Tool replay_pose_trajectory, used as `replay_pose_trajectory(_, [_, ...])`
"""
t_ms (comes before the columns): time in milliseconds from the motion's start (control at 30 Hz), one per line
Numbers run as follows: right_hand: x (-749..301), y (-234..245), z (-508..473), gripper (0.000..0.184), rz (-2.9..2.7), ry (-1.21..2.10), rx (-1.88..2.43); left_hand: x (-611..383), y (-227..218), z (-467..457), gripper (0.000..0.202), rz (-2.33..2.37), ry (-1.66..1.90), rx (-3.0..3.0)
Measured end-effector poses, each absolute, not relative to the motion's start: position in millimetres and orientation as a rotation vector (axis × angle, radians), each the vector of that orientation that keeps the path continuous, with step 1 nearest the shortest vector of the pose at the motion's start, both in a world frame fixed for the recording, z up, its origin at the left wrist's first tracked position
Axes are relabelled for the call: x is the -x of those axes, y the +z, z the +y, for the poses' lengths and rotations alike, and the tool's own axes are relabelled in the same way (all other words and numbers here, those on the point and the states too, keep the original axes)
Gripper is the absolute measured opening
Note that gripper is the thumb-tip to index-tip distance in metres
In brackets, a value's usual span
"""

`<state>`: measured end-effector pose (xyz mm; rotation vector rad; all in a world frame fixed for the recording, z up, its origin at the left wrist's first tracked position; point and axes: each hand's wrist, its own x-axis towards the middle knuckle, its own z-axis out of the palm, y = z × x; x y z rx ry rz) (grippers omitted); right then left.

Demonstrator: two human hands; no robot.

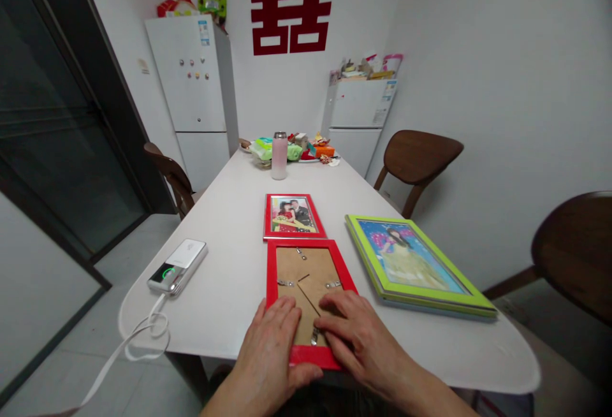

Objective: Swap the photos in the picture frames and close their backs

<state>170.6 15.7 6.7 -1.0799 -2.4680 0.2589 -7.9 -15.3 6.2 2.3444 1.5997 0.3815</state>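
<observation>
A red picture frame (pixel 306 261) lies face down on the white table (pixel 229 238), its brown backing board and metal clips showing. My left hand (pixel 270 350) lies flat on the frame's near left part, thumb curled under the front edge. My right hand (pixel 356 334) rests on the near right part, fingers stretched toward a clip at the bottom edge. Just beyond it lies a second red frame (pixel 292 216), face up with a photo of two people.
Stacked green frames (pixel 415 264) with a picture lie at the right. A white power bank (pixel 178 266) with a cable sits at the left. A pink bottle (pixel 279 155) and snacks stand at the far end. Wooden chairs (pixel 418 159) and two fridges surround the table.
</observation>
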Motion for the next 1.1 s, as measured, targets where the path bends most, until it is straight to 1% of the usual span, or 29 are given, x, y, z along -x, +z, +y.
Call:
replay_pose_trajectory(67, [-166,10,8,0.022,-2.526,0.331,1.024,9,3,-15,0.068,1.586,0.408,-2.364])
replay_pose_trajectory(233, [-166,16,1,0.021,-2.563,0.375,0.994,10,1,-15,0.07,1.567,0.461,-2.385])
replay_pose_trajectory(400, [-162,18,10,0.024,-2.552,0.448,1.007,11,2,-16,0.066,1.571,0.463,-2.343])
replay_pose_trajectory(533, [-141,13,38,0.026,-2.477,0.381,1.064,13,4,-15,0.064,1.525,0.456,-2.34])
replay_pose_trajectory(733, [-106,7,71,0.019,-2.486,0.303,1.208,15,5,-14,0.056,1.515,0.519,-2.295])
replay_pose_trajectory(833, [-102,5,76,0.018,-2.478,0.274,1.274,15,4,-14,0.053,1.517,0.526,-2.281])
replay_pose_trajectory(1100, [-102,6,77,0.018,-2.51,0.318,1.182,16,-1,-13,0.052,1.504,0.536,-2.261])
